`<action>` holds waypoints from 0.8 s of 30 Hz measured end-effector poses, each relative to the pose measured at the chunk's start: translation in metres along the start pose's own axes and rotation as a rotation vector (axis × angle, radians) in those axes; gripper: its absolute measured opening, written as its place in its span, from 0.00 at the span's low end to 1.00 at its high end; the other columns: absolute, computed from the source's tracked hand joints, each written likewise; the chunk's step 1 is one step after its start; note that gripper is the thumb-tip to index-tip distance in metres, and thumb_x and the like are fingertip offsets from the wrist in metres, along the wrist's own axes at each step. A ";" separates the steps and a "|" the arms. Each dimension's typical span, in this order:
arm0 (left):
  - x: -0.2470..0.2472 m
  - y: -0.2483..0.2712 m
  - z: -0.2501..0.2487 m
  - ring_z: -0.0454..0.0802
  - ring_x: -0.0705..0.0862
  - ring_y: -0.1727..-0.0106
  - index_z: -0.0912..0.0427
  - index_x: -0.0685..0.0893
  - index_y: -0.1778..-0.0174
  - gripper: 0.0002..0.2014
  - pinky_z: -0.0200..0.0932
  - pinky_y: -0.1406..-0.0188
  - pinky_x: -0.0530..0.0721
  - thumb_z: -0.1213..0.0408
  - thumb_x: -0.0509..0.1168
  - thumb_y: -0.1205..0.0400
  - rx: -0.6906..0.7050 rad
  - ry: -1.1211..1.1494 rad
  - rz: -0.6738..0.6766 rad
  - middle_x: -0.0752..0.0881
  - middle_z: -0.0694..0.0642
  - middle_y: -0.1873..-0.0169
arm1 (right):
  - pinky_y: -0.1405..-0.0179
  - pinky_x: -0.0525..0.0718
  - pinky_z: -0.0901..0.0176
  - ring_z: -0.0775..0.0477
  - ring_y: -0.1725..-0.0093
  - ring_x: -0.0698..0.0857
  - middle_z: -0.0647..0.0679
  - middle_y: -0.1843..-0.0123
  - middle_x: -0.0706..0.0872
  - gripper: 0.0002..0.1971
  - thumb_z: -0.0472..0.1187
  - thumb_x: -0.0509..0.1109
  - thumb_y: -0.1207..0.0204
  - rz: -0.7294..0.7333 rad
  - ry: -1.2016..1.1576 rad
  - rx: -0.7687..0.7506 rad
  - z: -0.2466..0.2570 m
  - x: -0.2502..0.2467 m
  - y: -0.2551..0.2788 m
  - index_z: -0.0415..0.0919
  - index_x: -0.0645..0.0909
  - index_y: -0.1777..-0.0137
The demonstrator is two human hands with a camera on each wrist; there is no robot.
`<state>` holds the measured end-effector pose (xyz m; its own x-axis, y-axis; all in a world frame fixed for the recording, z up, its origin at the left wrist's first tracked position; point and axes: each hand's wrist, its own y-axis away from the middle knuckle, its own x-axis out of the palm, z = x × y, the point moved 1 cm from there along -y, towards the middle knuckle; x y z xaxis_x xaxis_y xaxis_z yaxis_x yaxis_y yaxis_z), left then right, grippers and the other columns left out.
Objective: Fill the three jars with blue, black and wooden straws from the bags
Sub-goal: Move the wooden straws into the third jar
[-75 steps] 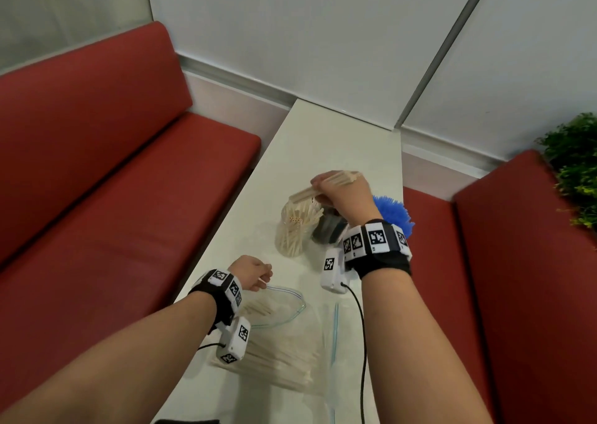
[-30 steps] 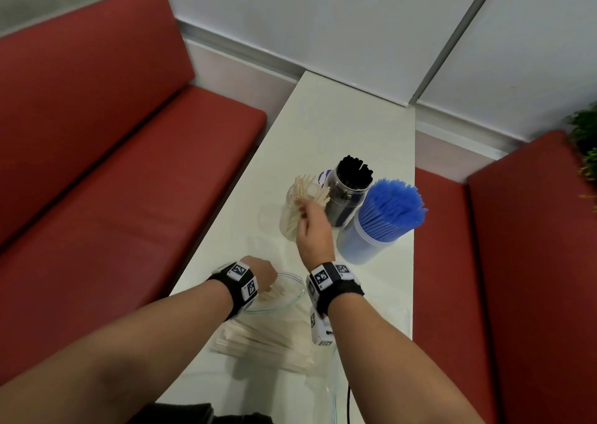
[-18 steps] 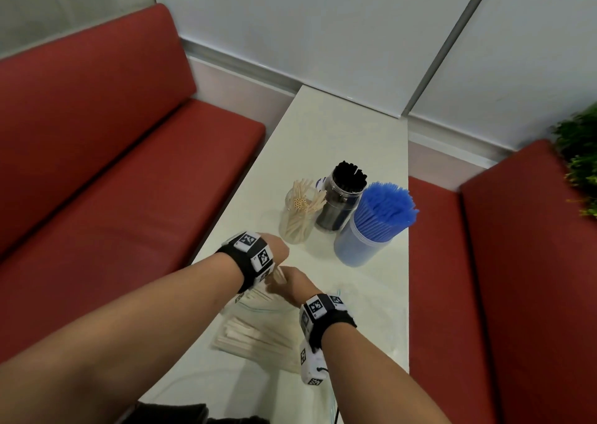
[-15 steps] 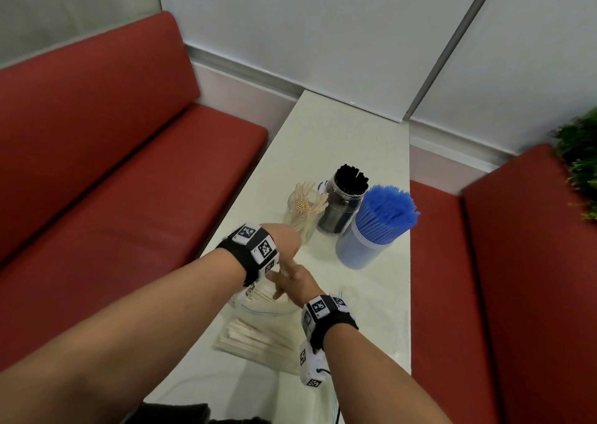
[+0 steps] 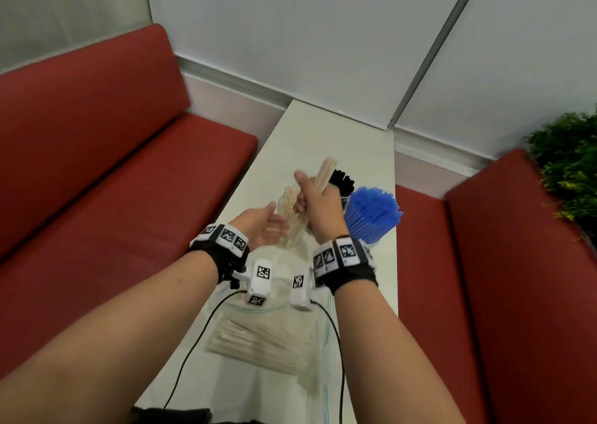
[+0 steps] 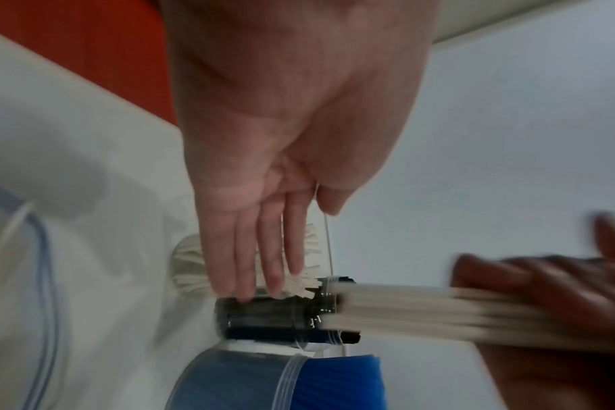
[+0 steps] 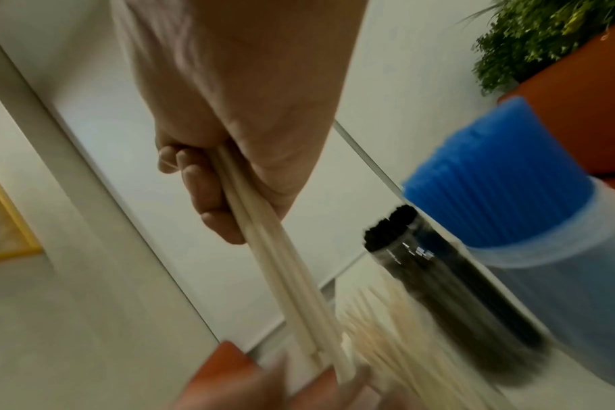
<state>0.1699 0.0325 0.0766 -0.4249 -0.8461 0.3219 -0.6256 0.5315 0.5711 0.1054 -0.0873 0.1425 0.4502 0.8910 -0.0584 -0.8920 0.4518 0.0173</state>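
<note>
My right hand [image 5: 318, 197] grips a bundle of wooden straws [image 5: 324, 173], tilted, over the jars. The same bundle [image 7: 288, 291] runs down from my curled fingers [image 7: 208, 199] in the right wrist view. My left hand [image 5: 266, 226] is open beside the bundle's lower ends, its fingers [image 6: 257, 249] straight. Behind it stands the clear jar of wooden straws [image 5: 288, 204]. To that jar's right are the jar of black straws [image 5: 343, 180] and the jar of blue straws [image 5: 371, 212]. A clear zip bag of wooden straws [image 5: 258, 343] lies near me on the white table [image 5: 323, 139].
Red bench seats [image 5: 113, 197] run along both sides of the narrow table. A green plant [image 5: 571, 165] stands at the far right. An empty clear bag [image 5: 361, 359] lies at the table's right edge. Wrist camera cables [image 5: 193, 352] trail over the near end.
My right hand has drawn a bundle of wooden straws from the bag and lifted it over the jars. My left hand let go of the bag mouth and rose, open, to the bundle.
</note>
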 end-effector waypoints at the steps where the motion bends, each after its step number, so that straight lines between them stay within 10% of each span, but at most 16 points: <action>1: -0.001 0.001 0.006 0.64 0.88 0.45 0.70 0.83 0.45 0.27 0.55 0.47 0.86 0.47 0.52 0.11 -0.118 0.066 0.101 0.88 0.68 0.48 | 0.71 0.80 0.57 0.50 0.77 0.75 0.51 0.78 0.74 0.22 0.56 0.76 0.22 -0.012 -0.066 -0.028 0.014 0.000 -0.005 0.51 0.74 0.73; 6: 0.016 -0.001 0.011 0.70 0.90 0.50 0.79 0.79 0.40 0.28 0.56 0.62 0.91 0.51 0.55 0.11 -0.222 0.487 0.315 0.87 0.76 0.47 | 0.70 0.80 0.55 0.49 0.77 0.74 0.49 0.77 0.72 0.22 0.49 0.77 0.21 0.002 -0.185 -0.075 0.032 0.004 -0.007 0.46 0.72 0.72; 10: 0.026 0.000 0.012 0.61 0.89 0.42 0.75 0.86 0.42 0.18 0.49 0.53 0.90 0.60 0.64 0.15 -0.144 0.536 0.507 0.87 0.70 0.44 | 0.68 0.80 0.54 0.50 0.75 0.77 0.47 0.76 0.75 0.20 0.44 0.77 0.21 0.025 -0.156 -0.017 0.017 0.009 0.008 0.43 0.72 0.70; 16: 0.022 -0.003 0.017 0.57 0.92 0.59 0.72 0.81 0.38 0.16 0.42 0.66 0.91 0.62 0.65 0.15 -0.228 0.529 0.391 0.85 0.67 0.48 | 0.65 0.80 0.52 0.49 0.74 0.78 0.47 0.76 0.76 0.20 0.44 0.77 0.21 0.035 -0.153 -0.043 0.021 0.007 0.005 0.44 0.73 0.71; 20: 0.020 -0.004 0.019 0.40 0.74 0.84 0.62 0.79 0.60 0.16 0.28 0.93 0.66 0.52 0.62 0.15 -0.354 0.505 0.359 0.81 0.56 0.72 | 0.67 0.81 0.53 0.48 0.74 0.78 0.46 0.76 0.75 0.22 0.47 0.76 0.19 0.042 -0.096 0.002 0.013 0.006 0.004 0.41 0.72 0.70; 24: 0.010 -0.010 0.021 0.39 0.66 0.87 0.61 0.77 0.60 0.16 0.30 0.94 0.56 0.52 0.59 0.13 -0.307 0.508 0.282 0.77 0.54 0.74 | 0.56 0.84 0.47 0.42 0.62 0.84 0.45 0.68 0.87 0.18 0.44 0.77 0.20 0.169 0.065 0.057 0.019 -0.006 -0.007 0.44 0.82 0.72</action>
<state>0.1582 0.0190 0.0584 -0.1364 -0.6303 0.7643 -0.2885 0.7633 0.5780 0.1095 -0.0952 0.1619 0.2892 0.9505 -0.1141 -0.9499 0.2996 0.0885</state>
